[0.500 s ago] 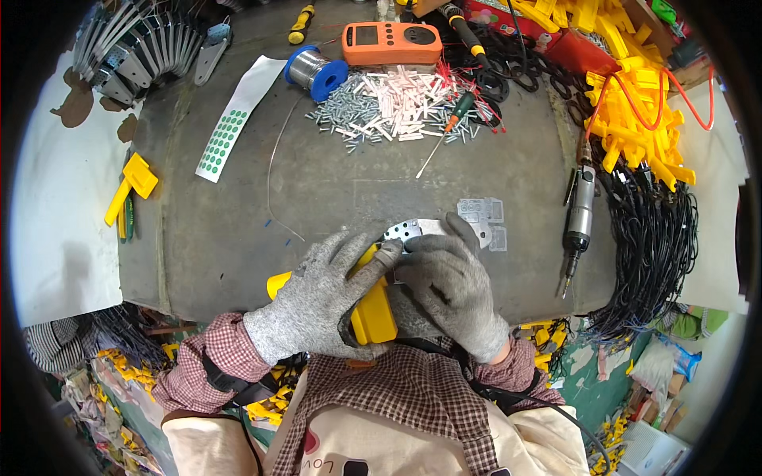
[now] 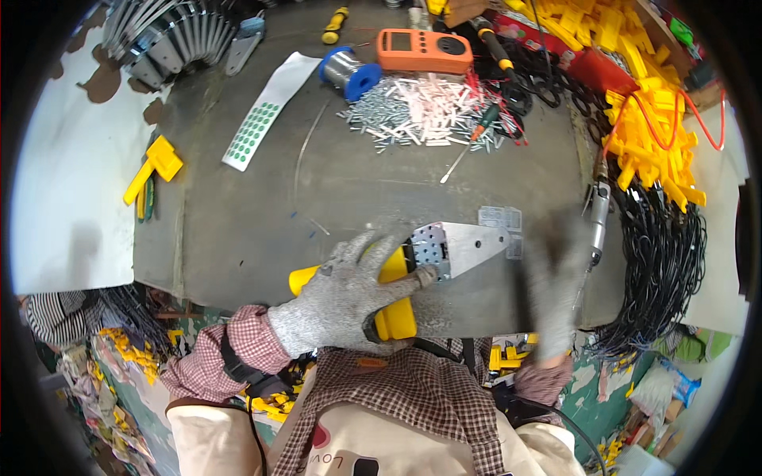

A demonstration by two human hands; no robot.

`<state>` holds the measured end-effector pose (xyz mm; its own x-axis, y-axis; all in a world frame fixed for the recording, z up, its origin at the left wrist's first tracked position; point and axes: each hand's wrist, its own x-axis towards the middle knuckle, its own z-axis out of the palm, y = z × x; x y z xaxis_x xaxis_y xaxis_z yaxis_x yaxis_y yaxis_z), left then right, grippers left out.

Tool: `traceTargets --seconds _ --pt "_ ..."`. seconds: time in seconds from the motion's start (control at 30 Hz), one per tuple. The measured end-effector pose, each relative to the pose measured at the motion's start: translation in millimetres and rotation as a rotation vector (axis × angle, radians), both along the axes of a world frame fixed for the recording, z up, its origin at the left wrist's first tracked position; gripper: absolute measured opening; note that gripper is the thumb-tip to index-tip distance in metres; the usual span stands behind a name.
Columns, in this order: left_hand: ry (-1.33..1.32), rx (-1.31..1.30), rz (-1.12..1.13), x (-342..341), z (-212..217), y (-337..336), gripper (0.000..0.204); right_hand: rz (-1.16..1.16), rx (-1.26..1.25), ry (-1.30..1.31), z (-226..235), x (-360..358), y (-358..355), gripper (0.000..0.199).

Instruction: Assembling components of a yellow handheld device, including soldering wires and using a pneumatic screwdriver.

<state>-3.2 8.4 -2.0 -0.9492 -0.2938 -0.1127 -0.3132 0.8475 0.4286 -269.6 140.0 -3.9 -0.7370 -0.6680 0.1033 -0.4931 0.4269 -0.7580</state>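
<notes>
My left hand [image 2: 343, 292], in a grey knit glove, is wrapped round a yellow plastic housing [image 2: 397, 319]. From the housing's right end sticks out a silver metal plate [image 2: 475, 244], tapering to the right, with a perforated section by the grip. My thumb lies near that perforated section. Off to the right, my gloved right hand [image 2: 553, 278] is smeared by motion, apart from the plate; its fingers cannot be made out. Closest to it is a slim silver power screwdriver [image 2: 601, 218] on the table's right side. Clear plastic pieces [image 2: 500, 220] lie behind the plate's tip.
Small metal and white pins [image 2: 432, 107] are heaped at the back, beside an orange meter [image 2: 425, 51] and a solder spool [image 2: 349, 73]. A hand screwdriver [image 2: 472, 141] lies before them. Yellow parts [image 2: 651, 131] and black cables [image 2: 663, 262] crowd the right; a sticker strip [image 2: 270, 111] lies left.
My right hand has let go of the metal plate and swung right, leaving the plate exposed. My left hand keeps its hold on the yellow housing. The whole view has shifted slightly.
</notes>
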Motion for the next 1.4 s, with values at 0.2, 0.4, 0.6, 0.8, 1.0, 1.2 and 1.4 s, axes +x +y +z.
traceTargets --seconds 0.2,0.4,0.6,0.8,1.0,1.2,1.4 --pt "0.063 0.014 0.012 1.5 1.2 -0.8 0.093 -0.084 0.055 0.200 -3.7 -108.9 27.8 0.074" --pt "0.017 -0.017 0.000 -2.5 1.0 0.8 0.091 0.068 -0.984 -1.174 -6.2 -26.3 -12.1 0.065" --pt "0.019 0.024 0.005 -8.1 4.6 -1.5 0.091 0.033 -1.224 -1.473 -23.1 4.8 -57.8 0.026" --pt "0.032 0.029 0.004 -8.4 3.6 -3.4 0.091 0.015 -1.203 -1.589 -33.1 9.2 -57.0 0.024" --pt "0.054 0.003 -0.013 -5.3 -0.9 -4.3 0.095 -0.021 -1.149 -1.567 -30.3 14.1 -57.3 0.026" --pt "0.029 -0.033 0.003 -8.2 4.2 -1.3 0.097 -0.088 -1.164 -1.420 -22.1 33.2 -59.5 0.032" --pt "0.090 -0.028 0.028 -6.9 -1.8 2.3 0.104 -0.064 -1.313 -1.512 -33.2 10.9 -37.6 0.037"
